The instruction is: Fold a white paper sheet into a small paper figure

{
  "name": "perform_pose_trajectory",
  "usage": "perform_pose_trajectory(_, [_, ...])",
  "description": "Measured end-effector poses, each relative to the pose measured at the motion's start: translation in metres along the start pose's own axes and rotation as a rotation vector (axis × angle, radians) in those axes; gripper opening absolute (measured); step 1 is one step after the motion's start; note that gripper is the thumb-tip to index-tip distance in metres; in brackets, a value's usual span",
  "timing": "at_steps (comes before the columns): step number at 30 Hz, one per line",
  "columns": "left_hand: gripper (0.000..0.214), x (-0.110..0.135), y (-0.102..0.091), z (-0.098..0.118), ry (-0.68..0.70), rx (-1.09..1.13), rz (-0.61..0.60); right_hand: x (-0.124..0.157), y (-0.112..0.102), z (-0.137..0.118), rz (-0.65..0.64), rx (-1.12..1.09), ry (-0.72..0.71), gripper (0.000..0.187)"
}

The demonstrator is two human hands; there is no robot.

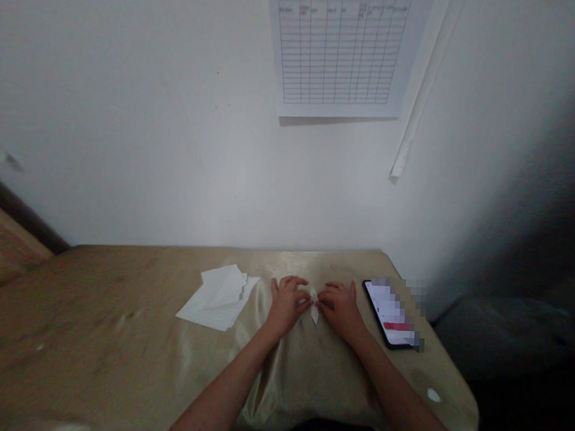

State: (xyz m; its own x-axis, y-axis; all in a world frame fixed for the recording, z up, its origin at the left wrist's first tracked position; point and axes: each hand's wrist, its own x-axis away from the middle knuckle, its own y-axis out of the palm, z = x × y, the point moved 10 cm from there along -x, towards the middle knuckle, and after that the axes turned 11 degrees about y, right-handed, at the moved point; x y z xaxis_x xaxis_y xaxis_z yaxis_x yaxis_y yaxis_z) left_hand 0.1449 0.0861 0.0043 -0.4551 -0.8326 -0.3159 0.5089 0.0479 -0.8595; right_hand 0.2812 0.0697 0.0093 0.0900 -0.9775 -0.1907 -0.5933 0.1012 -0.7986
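Observation:
A small folded piece of white paper (315, 314), narrow and pointed at its ends, is between my two hands just over the table. My left hand (288, 303) pinches its left side between thumb and fingertips. From the other side, my right hand (339, 307) grips it the same way, the other fingers held a little apart. The fingertips hide the paper's middle, so its exact folds cannot be made out. Left of my left hand lies a loose stack of white paper sheets (213, 304), some creased or torn at the edge.
A phone (391, 316) with a lit screen lies right of my right hand. Nearer the table's right edge is a white scrap (433, 395). The cloth-covered table (123, 335) meets a white wall, where a printed chart (340, 60) hangs.

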Motion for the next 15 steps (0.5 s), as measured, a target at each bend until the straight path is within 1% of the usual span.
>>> perform_pose_trajectory(4, [0.008,-0.001,0.002,0.002,-0.014,0.022,0.013,-0.002,0.004,0.003,-0.035,-0.020,0.049,0.021])
perform_pose_trajectory(8, [0.008,0.000,0.003,-0.001,-0.026,0.046,0.032,-0.003,0.011,0.006,-0.063,-0.048,0.068,0.024])
perform_pose_trajectory(11, [0.005,0.000,0.003,-0.004,-0.032,0.063,0.028,-0.004,0.013,0.009,-0.055,-0.046,0.080,0.024])
perform_pose_trajectory(15, [0.006,0.000,0.002,-0.008,-0.072,0.084,0.014,-0.005,0.012,0.010,-0.038,-0.059,0.092,0.022])
